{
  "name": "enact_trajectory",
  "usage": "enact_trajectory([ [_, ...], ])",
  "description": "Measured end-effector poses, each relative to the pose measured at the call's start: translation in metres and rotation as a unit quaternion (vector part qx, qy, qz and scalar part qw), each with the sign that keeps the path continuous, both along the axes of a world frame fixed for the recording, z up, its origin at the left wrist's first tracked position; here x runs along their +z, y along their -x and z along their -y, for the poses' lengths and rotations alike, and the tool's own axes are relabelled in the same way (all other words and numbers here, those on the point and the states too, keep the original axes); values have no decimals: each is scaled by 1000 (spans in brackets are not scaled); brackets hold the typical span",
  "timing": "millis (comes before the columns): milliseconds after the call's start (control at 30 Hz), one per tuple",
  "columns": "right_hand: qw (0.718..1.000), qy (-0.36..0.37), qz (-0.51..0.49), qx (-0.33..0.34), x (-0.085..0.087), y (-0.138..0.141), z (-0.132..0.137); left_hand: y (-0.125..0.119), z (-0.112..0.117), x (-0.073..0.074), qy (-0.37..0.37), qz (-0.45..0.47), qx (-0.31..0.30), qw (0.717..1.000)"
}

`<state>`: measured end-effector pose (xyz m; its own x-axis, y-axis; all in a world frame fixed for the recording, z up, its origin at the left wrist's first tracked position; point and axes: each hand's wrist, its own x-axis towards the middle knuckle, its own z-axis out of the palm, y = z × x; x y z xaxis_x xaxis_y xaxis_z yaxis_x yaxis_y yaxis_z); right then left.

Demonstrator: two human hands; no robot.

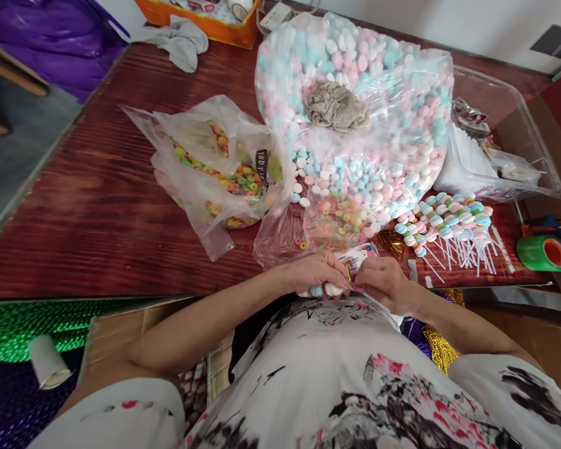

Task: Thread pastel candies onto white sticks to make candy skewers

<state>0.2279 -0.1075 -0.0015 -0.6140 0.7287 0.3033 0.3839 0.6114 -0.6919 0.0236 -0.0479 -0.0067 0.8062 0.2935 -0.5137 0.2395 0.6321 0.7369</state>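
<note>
Close to my body at the table's edge, my left hand (321, 273) is closed on a candy stick (316, 291), whose pale blue and white discs show below the fingers. My right hand (384, 282) is beside it, fingers pinched together near the stick's end; what they grip is too small to make out. Between the two hands shows a thin gold strip (348, 270). Just beyond them lies a printed card (361, 254), partly covered. A bunch of gold ties (391, 242) rests past my right hand.
A big clear bag of pastel candies (355, 168) fills the table's middle, with a brown cloth (337, 106) on top. Left of it stands a bag of ring candies (236, 181). To the right are finished-looking candy sticks (449, 218), green tape (542, 252) and a clear bin (500, 187).
</note>
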Motion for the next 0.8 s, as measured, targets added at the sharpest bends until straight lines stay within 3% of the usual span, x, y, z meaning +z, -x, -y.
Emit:
enact_trajectory([
  [67, 984, -163, 59, 36, 6, 2, 7, 3, 0, -3, 63, 2, -41, 997],
  [167, 955, -280, 69, 73, 10, 6, 12, 6, -3, -3, 90, 22, -115, 989],
  [400, 954, -279, 30, 109, 13, 11, 8, 1, -9, 5, 28, 54, -210, 976],
  [567, 947, -285, 21, 145, 19, 12, 8, -6, -9, 6, 16, 90, -208, 974],
  [667, 947, -287, 0, 142, 17, 12, 10, -7, -9, 4, 1, 88, -267, 960],
  [800, 941, -306, 28, 141, 11, 11, 12, -10, -11, 4, -4, 74, -300, 951],
])
